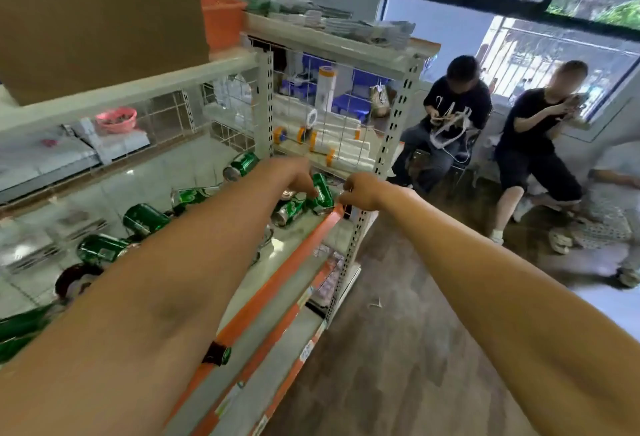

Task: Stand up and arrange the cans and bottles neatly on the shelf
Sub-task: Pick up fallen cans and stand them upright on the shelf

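Observation:
Several green cans lie on their sides on the white shelf [291,245] with the orange front edge. My left hand [294,176] reaches to the shelf's far right end and grips a tilted green can [323,193] from above. A second green can [289,210] lies just beside it. My right hand [360,191] hovers at the shelf's right corner with curled fingers, close to the held can; I cannot tell whether it touches it. More fallen cans [145,219] and a green can [242,164] lie further left, some hidden by my left arm.
A metal upright [391,131] and wire mesh close the shelf's right end. Above are a cardboard box [100,16] and an orange tub [221,18]. Two seated people [453,113] are to the right, across the wooden floor. Lower shelves run below.

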`<state>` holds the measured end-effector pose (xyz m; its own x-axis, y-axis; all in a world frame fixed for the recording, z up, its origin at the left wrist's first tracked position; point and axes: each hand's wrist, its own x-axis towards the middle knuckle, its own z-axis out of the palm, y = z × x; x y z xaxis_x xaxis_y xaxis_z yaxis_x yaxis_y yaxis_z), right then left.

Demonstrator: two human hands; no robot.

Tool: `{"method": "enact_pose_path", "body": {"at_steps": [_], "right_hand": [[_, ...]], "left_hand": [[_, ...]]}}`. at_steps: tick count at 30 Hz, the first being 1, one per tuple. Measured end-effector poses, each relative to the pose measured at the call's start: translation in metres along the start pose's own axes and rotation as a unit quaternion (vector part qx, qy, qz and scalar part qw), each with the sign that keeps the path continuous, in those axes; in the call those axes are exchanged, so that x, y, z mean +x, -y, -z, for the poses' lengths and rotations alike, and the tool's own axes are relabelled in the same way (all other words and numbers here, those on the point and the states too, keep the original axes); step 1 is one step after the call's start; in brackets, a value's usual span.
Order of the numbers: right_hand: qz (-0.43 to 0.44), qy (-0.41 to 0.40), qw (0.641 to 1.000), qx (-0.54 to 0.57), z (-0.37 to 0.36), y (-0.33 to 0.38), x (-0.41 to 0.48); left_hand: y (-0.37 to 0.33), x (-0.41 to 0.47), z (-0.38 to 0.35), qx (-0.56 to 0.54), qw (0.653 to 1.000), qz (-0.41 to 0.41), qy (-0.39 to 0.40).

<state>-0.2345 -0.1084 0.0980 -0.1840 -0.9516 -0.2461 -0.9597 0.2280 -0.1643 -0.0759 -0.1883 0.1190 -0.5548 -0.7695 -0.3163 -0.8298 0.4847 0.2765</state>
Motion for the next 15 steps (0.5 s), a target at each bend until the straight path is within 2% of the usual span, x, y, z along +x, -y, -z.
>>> {"method": "enact_pose_path", "body": {"at_steps": [6,12,15], "right_hand": [[0.006,-0.001,1.0,-0.012,-0.006,-0.015,0.048],[-0.005,0.036,0.999,0.03,-0.03,-0.025,0.096],[-0.023,0.043,0.997,0.068,-0.048,-0.024,0.12]], "left_hand": [[-0.006,0.056,0.001,0.025,0.999,0.008,0.019],[0.009,0.107,-0.01,0.062,0.998,0.0,0.019],[0.02,0.13,-0.018,0.04,0.999,-0.014,0.027]]}}
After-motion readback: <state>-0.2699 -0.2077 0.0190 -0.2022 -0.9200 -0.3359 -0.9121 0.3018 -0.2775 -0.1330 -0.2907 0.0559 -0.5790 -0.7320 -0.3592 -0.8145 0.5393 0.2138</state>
